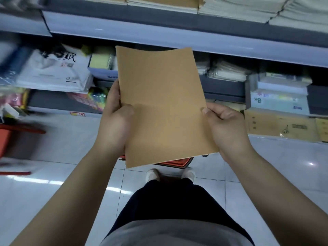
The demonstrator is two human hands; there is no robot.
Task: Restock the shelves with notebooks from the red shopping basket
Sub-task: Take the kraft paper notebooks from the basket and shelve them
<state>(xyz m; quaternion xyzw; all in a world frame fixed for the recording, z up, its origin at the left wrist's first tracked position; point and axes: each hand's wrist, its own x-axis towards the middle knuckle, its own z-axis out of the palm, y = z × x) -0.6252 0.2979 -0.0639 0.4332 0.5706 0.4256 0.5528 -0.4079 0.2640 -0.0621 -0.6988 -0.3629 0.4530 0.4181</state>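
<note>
A plain brown notebook (163, 103) is held flat in front of me, above the floor. My left hand (115, 119) grips its left edge, thumb on the cover. My right hand (225, 126) grips its right edge, thumb on top too. Just under the notebook's near edge a strip of the red shopping basket (174, 163) shows on the floor by my feet; its contents are hidden. Stacks of brown and pale notebooks (177, 2) lie on the upper shelf (159, 27) ahead of me.
Lower shelves hold white paper packs (53, 68), sticky notes (99, 59), wrapped pads (229, 70) and boxes (278, 100). Cardboard cartons (280, 126) stand on the floor at right. Another red object (10, 137), blurred, sits at the left. The tiled floor is glossy.
</note>
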